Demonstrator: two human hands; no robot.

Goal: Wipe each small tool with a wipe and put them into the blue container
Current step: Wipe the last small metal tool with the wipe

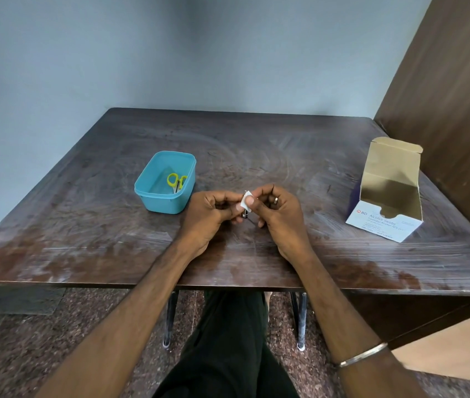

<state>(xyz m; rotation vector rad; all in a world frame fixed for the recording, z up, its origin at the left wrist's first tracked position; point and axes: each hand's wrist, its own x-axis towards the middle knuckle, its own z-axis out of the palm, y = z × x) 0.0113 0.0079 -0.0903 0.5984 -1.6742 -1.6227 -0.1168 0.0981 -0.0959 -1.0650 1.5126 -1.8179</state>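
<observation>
Both hands meet over the middle of the dark wooden table (256, 145). My left hand (209, 209) grips a small metal tool (245, 213), possibly a nail clipper, mostly hidden by fingers. My right hand (278, 209) pinches a small white wipe (245, 200) against the tool's upper end. To the left stands the blue container (153, 198), open, with small yellow-handled scissors (177, 180) lying inside it.
An opened white box of alcohol swabs (387, 196) stands at the right of the table, flap up. A brown wall panel (452, 90) runs close along the table's right side. The table's front edge is just below my wrists.
</observation>
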